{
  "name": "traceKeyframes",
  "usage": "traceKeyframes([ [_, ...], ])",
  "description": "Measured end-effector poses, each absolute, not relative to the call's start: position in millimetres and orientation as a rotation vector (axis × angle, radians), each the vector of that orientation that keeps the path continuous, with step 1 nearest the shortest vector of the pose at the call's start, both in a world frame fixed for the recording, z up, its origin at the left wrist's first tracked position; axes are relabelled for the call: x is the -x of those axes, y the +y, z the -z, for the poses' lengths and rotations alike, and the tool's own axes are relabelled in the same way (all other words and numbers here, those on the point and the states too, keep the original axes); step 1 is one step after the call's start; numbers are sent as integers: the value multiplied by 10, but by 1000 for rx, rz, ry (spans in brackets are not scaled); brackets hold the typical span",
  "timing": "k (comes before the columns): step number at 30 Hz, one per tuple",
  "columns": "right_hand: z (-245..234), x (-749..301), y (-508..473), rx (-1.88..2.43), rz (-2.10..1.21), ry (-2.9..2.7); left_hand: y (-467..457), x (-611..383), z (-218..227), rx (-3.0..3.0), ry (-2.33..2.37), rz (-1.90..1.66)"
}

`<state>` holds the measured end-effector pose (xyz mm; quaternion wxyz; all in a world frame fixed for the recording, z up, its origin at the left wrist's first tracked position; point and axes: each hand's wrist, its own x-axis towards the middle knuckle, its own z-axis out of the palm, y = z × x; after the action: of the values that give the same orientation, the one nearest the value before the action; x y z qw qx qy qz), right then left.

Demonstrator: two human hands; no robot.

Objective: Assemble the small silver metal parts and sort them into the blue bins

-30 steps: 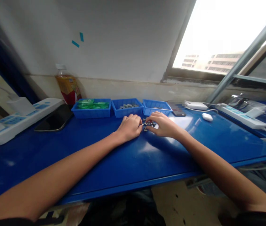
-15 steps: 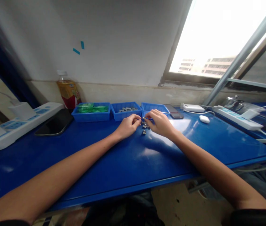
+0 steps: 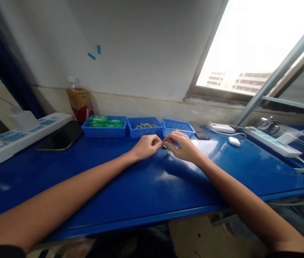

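Note:
Over the blue table (image 3: 130,193), my left hand (image 3: 146,147) is closed in a pinch, its fingertips meeting those of my right hand (image 3: 180,145). The right hand pinches as well. Whatever small piece lies between the fingertips is too small and covered to name. Just below the fingers, a few small metal parts (image 3: 168,154) rest on the table, partly hidden by my right hand. Behind my hands stand a blue bin of grey metal pieces (image 3: 146,125) and a blue bin with small metal pieces at its bottom (image 3: 178,128).
A blue bin (image 3: 102,132) of green packets stands left of the others, before a drink bottle (image 3: 78,102). Farther left lie a phone (image 3: 60,136) and a power strip (image 3: 37,129). Rightward are another phone (image 3: 202,132), a white earbud case (image 3: 234,141) and a second power strip (image 3: 274,141).
My fingertips have come together from slightly apart. The right hand now covers more of the small metal parts. The whole view has shifted a little.

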<state>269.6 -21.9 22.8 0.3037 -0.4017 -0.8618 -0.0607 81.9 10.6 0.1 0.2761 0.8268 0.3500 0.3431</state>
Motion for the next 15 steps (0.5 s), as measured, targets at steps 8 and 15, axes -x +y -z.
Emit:
traceKeyframes([
  [8,-234,-2650,-239,1030,181,-2319,184,-800,6,-2128,866,-907],
  [15,-235,-2805,-65,1288,407,-2085,137,-829,71,-2496,865,-871],
])
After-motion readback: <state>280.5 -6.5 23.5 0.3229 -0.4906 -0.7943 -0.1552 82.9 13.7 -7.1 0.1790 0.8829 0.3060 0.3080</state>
